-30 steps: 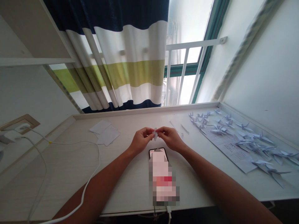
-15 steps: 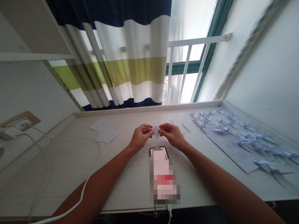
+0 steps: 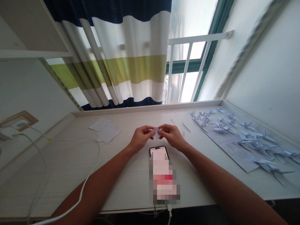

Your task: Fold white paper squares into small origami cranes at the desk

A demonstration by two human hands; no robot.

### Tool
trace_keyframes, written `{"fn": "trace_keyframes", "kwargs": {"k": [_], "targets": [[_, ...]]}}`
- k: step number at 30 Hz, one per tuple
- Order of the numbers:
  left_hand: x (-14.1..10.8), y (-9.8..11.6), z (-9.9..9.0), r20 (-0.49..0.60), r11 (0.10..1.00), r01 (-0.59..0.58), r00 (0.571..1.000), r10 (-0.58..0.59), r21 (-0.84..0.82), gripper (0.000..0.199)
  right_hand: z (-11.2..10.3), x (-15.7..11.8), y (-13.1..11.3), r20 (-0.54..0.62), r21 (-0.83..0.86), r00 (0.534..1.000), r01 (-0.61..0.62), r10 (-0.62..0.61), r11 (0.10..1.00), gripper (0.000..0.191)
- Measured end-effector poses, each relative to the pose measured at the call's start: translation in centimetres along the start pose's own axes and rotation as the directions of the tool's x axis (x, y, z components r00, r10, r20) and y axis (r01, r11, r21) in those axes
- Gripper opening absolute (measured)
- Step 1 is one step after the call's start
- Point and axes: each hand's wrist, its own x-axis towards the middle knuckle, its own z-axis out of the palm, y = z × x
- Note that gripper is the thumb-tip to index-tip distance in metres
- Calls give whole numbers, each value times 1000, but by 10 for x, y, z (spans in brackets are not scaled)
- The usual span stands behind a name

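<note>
A small folded piece of white paper (image 3: 157,133), diamond-shaped, is held up over the desk between both hands. My left hand (image 3: 142,136) pinches its left corner between thumb and fingers. Its right corner is gripped the same way by my right hand (image 3: 172,135). Just below the hands lies a phone (image 3: 158,153), its screen lit and mostly blurred out. White paper sheets (image 3: 109,133) lie loosely overlapped to the left. On the right are several folded paper cranes (image 3: 222,128), some resting on a printed sheet (image 3: 226,147).
A white charging cable (image 3: 100,150) runs from the wall socket (image 3: 22,123) across the desk's left side and over my left forearm. Thin paper strips (image 3: 186,127) lie right of my right hand. A raised ledge (image 3: 140,110) edges the back of the desk, before a striped curtain (image 3: 140,68).
Thumbs and fingers have closed in slightly on the folded paper, covering more of its sides. The view has shifted a little; other things stay in place.
</note>
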Motion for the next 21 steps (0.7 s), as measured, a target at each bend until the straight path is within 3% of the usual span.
{"fn": "trace_keyframes", "kwargs": {"k": [6,11,21], "targets": [[1,1,1,-23,998,20,1000,-22,-67,28,2,1,1,-5,109,999,-36,37,993,29],[0,1,1,-12,998,-36,999,35,-56,21,0,1,0,36,232,997,-71,65,970,22],[-2,5,-2,13,997,-71,997,71,-16,18,0,0,1,35,202,999,-38,32,979,38]]}}
